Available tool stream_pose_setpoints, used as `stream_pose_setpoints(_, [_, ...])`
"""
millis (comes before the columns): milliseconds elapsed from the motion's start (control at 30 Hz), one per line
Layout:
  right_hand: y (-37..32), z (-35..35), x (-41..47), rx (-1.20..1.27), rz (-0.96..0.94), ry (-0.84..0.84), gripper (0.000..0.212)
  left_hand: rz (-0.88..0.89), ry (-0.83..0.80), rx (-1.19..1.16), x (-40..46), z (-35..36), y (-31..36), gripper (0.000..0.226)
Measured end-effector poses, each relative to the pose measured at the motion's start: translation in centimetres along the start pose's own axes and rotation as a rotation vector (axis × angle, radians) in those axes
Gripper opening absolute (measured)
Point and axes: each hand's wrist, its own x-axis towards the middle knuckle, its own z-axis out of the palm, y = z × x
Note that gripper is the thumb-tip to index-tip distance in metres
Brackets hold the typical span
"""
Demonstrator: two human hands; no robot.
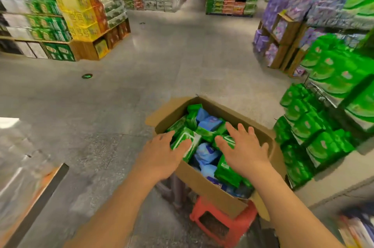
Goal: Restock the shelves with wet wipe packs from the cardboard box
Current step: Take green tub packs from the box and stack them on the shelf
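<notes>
Open brown cardboard box [194, 179] low and right of centre in the frame, perched on a red plastic stool [222, 225] on the grey concrete floor [121, 106], and heaped with green and blue wet wipe packs [208, 126] lying jumbled at all angles. Left hand [162, 154] at the box's left rim, fingers spread and laid over a green pack with white lettering [187, 142], thumb along its near edge; grip released, resting on the pack rather than closed round it, as far as the blur allows. Right hand [245, 149] reaching over the right half of the box, fingers straight and fanned above another green pack [224, 139], thumb touching or just over it; likewise released, nothing held. Green wet wipe packs stacked on the shelves [323, 126] at the right edge of the frame, just beside the box, in leaning rows with room apparently left on the lower tiers. Step in hand, judged from this: gathering packs out of the box, at the reaching stage, no pack lifted yet. Task probably early, box nearly full. Next move likely calling for curling both sets of fingers round the green packs, lifting them free of the loose pile without dragging neighbours over the rim, then turning right toward the shelves. Soft, slippery wrappers; firm pinch advisable.
</notes>
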Motion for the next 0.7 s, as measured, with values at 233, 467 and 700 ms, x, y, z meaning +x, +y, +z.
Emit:
stream_pose_setpoints(233, [0.8,-0.8,6.2,0.078,0.057,0.041,0.071,0.066,-0.024,-0.022,7.4,0.2,0.2,0.081])
stream_pose_setpoints(467, [5.3,0.5,11.8,0.161,0.235,0.062,0.074,0.092,-0.167,-0.060,16.5,2.7,0.7,0.100])
stream_pose_setpoints(700, [8.4,1.2,13.1,0.243,0.496,0.160,0.063,0.157,-0.408,-0.104,24.2,6.9,2.0,0.079])
